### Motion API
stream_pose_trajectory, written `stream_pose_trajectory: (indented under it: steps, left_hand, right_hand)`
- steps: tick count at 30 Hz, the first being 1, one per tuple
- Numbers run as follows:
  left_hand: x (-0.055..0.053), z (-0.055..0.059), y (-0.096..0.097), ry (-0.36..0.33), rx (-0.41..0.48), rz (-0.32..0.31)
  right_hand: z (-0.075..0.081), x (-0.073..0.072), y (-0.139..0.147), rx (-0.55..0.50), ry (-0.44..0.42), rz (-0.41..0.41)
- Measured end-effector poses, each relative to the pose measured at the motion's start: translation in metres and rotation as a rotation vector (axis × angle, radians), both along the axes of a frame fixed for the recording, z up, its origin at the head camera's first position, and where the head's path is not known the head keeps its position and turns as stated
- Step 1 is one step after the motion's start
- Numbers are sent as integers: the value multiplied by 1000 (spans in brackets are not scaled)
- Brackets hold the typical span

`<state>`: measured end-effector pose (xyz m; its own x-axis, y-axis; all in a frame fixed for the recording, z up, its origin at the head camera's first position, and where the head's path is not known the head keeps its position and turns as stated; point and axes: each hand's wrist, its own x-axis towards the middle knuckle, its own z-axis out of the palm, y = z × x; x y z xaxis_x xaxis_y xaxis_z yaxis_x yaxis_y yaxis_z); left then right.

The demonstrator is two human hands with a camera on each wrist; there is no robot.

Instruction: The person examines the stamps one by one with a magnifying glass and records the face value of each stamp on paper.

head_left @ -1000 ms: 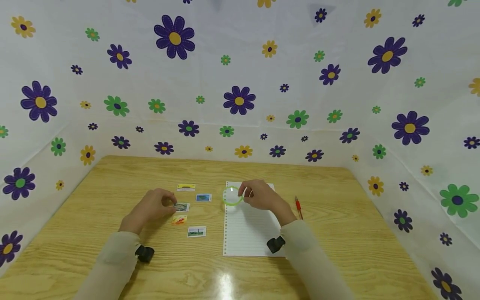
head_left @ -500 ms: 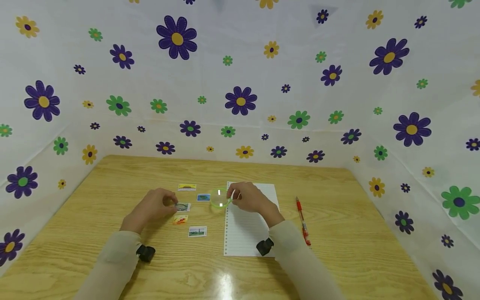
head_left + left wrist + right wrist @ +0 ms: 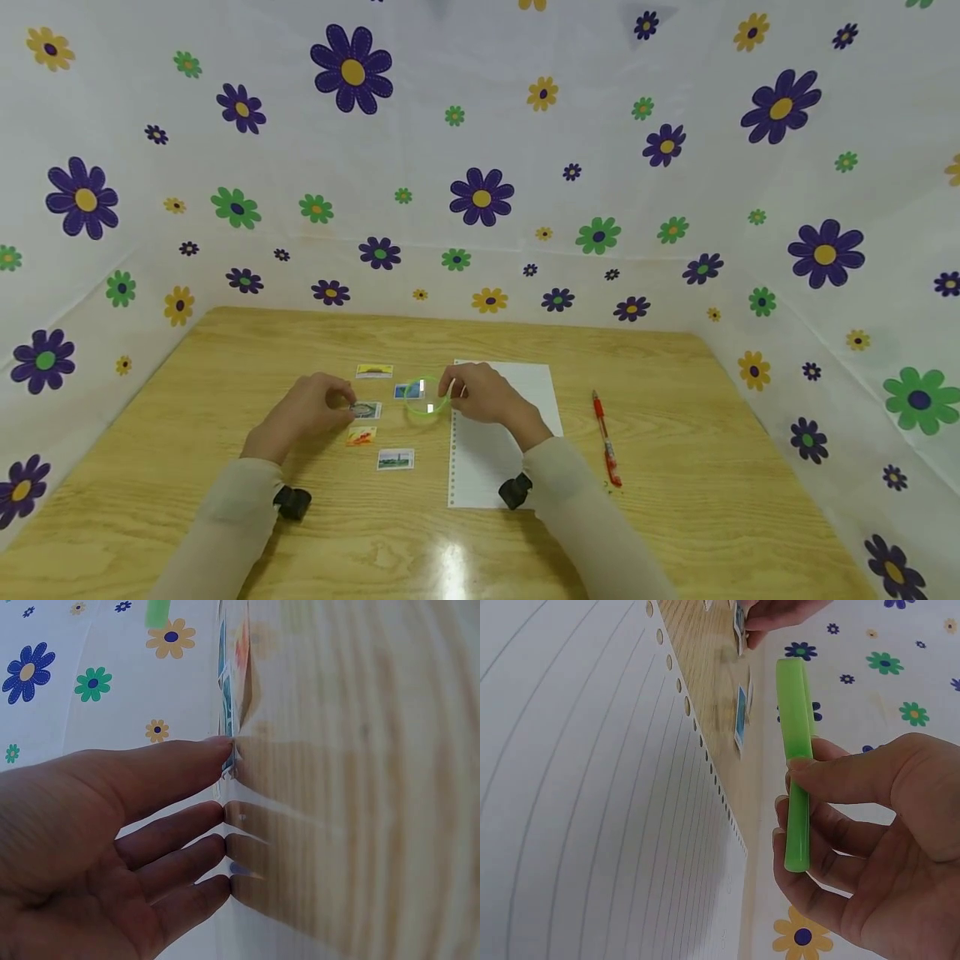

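My right hand (image 3: 480,393) pinches the handle of a green-rimmed magnifying glass (image 3: 426,397); its green handle (image 3: 798,832) lies between thumb and fingers in the right wrist view. In the head view the lens overlaps a blue stamp-like picture card (image 3: 401,392). My left hand (image 3: 303,412) reaches down to a grey-green card (image 3: 367,409). The left wrist view shows the thumb touching that card (image 3: 228,720), while the other fingers (image 3: 191,859), fairly straight, touch the tabletop. Around them lie a yellow card (image 3: 374,371), an orange card (image 3: 362,436) and a landscape card (image 3: 395,459).
A lined, punched sheet of paper (image 3: 487,475) lies under my right arm. To its right is a red pen (image 3: 606,437) on the wooden table (image 3: 675,533). A flower-patterned cloth (image 3: 420,150) hangs around the back and sides.
My right hand has carried the magnifying glass leftward, from over the paper to over the blue card. The left hand keeps its place at the grey-green card.
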<state>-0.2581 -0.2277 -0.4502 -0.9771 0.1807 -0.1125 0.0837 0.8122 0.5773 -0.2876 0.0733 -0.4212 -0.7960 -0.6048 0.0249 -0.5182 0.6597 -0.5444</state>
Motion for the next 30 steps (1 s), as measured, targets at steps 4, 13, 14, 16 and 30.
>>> stream_pose_trajectory:
  steps: [4, 13, 14, 16, 30]
  left_hand:
    - [-2, 2, 0, -6, 6, 8]
    - [-3, 2, -1, 9, 3, -3]
    - [-3, 2, -1, 8, 5, -3]
    - [-3, 3, 0, 7, 11, -5]
    - [-1, 0, -2, -17, 18, 15]
  right_hand:
    - [3, 0, -5, 14, 2, -7]
    - [3, 0, -11, 23, -4, -1]
    - [2, 0, -12, 23, -1, -1]
    - [3, 0, -13, 17, 8, 7]
    - [-1, 5, -24, 1, 2, 31]
